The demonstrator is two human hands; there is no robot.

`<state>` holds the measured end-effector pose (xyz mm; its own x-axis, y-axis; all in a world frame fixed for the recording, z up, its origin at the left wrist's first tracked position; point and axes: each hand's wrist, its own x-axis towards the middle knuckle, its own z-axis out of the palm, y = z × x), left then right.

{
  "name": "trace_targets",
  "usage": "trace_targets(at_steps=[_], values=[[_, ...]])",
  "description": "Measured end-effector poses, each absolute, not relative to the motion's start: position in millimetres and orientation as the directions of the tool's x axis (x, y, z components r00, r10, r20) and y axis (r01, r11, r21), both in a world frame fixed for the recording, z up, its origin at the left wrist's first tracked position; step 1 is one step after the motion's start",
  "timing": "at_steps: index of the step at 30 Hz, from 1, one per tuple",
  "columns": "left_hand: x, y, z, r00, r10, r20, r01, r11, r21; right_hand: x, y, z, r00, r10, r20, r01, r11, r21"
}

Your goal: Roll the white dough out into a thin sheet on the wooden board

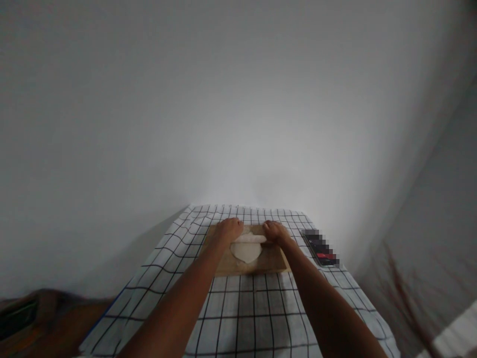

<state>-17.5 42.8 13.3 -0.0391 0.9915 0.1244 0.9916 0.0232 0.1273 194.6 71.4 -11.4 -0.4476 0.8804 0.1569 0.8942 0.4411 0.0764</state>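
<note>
A flattened round of pale dough (246, 252) lies on a wooden board (268, 263). Across its far part rests a light-coloured rolling pin (253, 239), with some dough showing beyond it. My left hand (230, 228) is closed over the pin's left end, and my right hand (275, 230) is closed over its right end. Both ends of the pin are hidden under my fingers. My forearms reach forward on either side of the board.
The board stands on a table with a white, black-checked cloth (227, 308). At the right edge lies a dark flat object (316, 248), partly pixelated. A pale wall (238, 124) rises behind the table. Blurred reddish twigs (400, 288) are at the lower right.
</note>
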Motion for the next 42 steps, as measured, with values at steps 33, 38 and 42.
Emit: trace_targets(at_steps=[33,38,42], values=[[-27.0,106.3,1.7,-0.074,0.984,0.159,0.989,0.052,0.137,184.8,127.6,-19.4,-0.184,0.954,0.234,0.956,0.23,-0.185],[-26.5,107.2,1.7,-0.076,0.985,0.157,0.99,0.055,0.133,185.5,128.2,-18.2,-0.198,0.958,0.208,0.958,0.234,-0.167],[-26.3,104.8,2.4,-0.071,0.984,0.163,0.99,0.05,0.131,186.1,126.4,-16.2,-0.245,0.953,0.177,0.955,0.269,-0.128]])
